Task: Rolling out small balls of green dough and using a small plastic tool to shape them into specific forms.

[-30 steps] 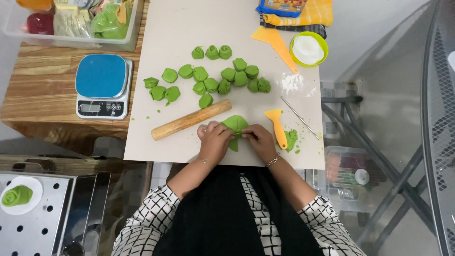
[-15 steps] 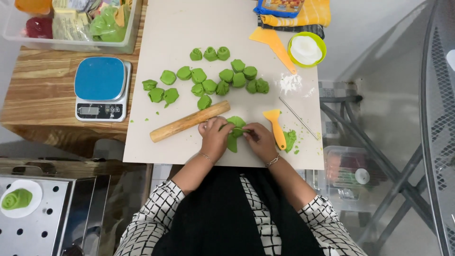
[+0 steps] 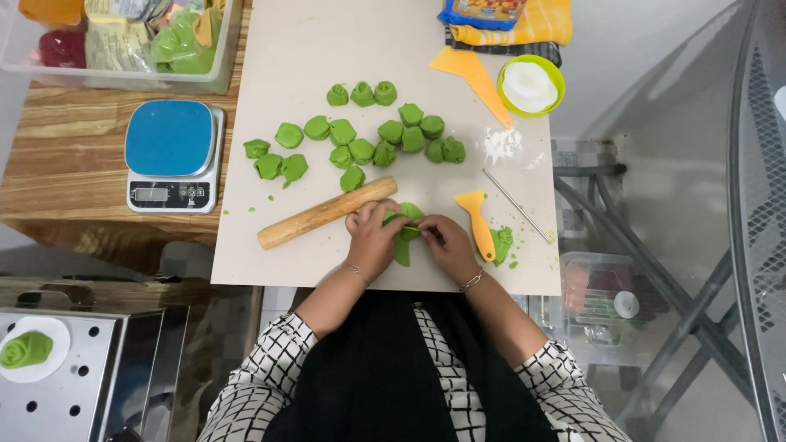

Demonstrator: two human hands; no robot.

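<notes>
Green dough sheet lies at near edge of beige paper-covered bench, between both hands. Roughly twenty rolled green dough pieces already finished beyond wooden rolling pin. Left hand and right hand: fingers pinched on sheet, folding; this piece unfinished.

Both hands cover much of the green dough piece; the clear bin and yellow cloth run off the top edge; the scale's display is unreadably small
</notes>
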